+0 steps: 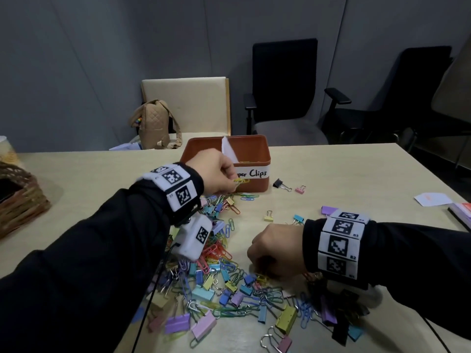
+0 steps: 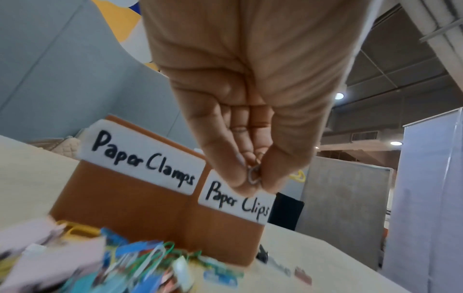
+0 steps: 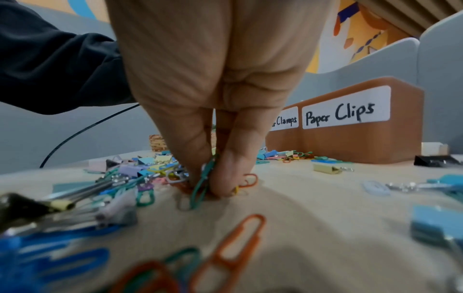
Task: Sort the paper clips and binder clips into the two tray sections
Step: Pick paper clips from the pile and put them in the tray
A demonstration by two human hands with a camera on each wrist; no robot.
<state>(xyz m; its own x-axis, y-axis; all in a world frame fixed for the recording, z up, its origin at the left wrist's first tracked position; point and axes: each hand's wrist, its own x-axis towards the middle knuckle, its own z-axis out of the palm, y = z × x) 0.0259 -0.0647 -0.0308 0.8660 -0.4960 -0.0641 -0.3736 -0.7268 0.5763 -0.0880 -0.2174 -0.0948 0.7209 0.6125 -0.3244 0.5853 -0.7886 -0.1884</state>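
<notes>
A rectangular brown plastic tray (image 1: 254,183) stands on the pale wooden table (image 1: 356,174), split by a white divider (image 1: 230,152) into two sections, the left labelled "Paper Clamps" (image 2: 145,156) and the right "Paper Clips" (image 3: 345,108). The left hand (image 1: 216,174) is raised in front of the tray's front wall, its fingertips (image 2: 240,178) and thumb pressed together on small yellow paper clips (image 1: 241,180); the left wrist view also shows a silver wire loop (image 2: 253,175) in the pinch. The right hand (image 1: 275,248) is down on the table at the near edge of a loose heap of coloured paper clips and pastel binder clips (image 1: 224,284), thumb and forefinger pinching a teal paper clip (image 3: 203,184), with orange and yellow clips touching the fingertips. A black binder clip (image 1: 280,184) and a pink binder clip (image 1: 300,190) lie apart from the heap, just right of the tray. A woven basket (image 1: 20,197) sits at the table's left edge
</notes>
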